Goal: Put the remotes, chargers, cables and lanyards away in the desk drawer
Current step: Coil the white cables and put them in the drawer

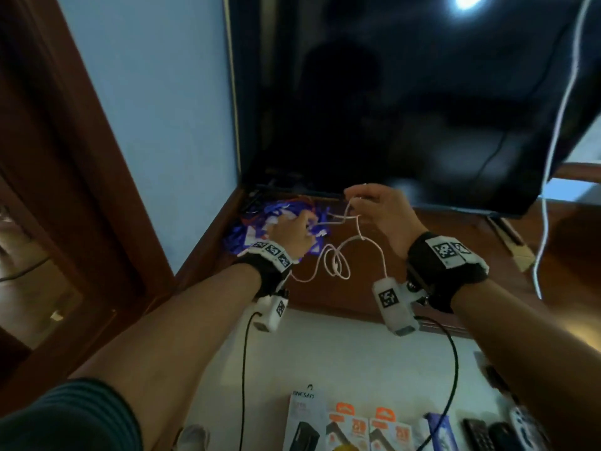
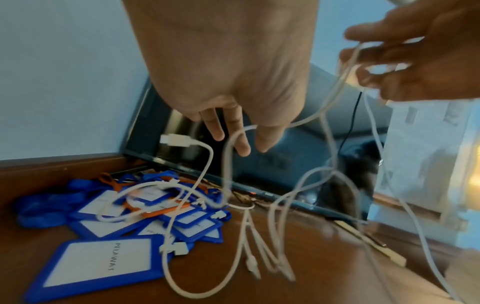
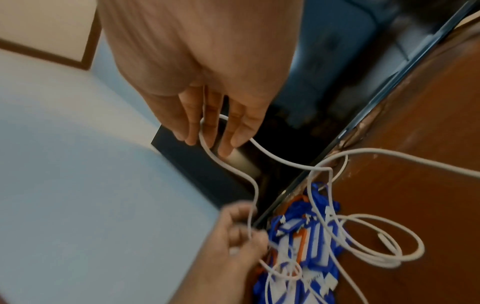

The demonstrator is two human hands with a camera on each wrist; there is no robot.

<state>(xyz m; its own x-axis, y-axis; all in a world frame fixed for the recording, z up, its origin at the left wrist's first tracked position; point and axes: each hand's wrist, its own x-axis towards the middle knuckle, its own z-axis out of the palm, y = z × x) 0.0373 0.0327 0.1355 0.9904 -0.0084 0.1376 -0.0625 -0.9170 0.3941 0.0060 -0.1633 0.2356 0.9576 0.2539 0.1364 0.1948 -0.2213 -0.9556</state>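
item, left: lanyards [image 1: 257,229], blue and orange with badge holders, heaped on the desk top [image 1: 374,288] by the wall. your left hand [image 1: 289,234] sits over the heap, fingers pinching a strand of the white cable [image 1: 338,265]. centre: cable hangs in tangled loops, several connector ends trailing. right: your right hand [image 1: 383,216] holds a raised loop hooked over its fingers. advice: draw strands apart slowly, keep connectors clear of the lanyards, coil before stowing. drawer open below.

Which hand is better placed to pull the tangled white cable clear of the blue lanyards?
Probably the right hand: it holds the thin white charging cable looped over its fingers, raised above the desk. The left hand sits low, pinching the cable over the blue lanyard badge pile.
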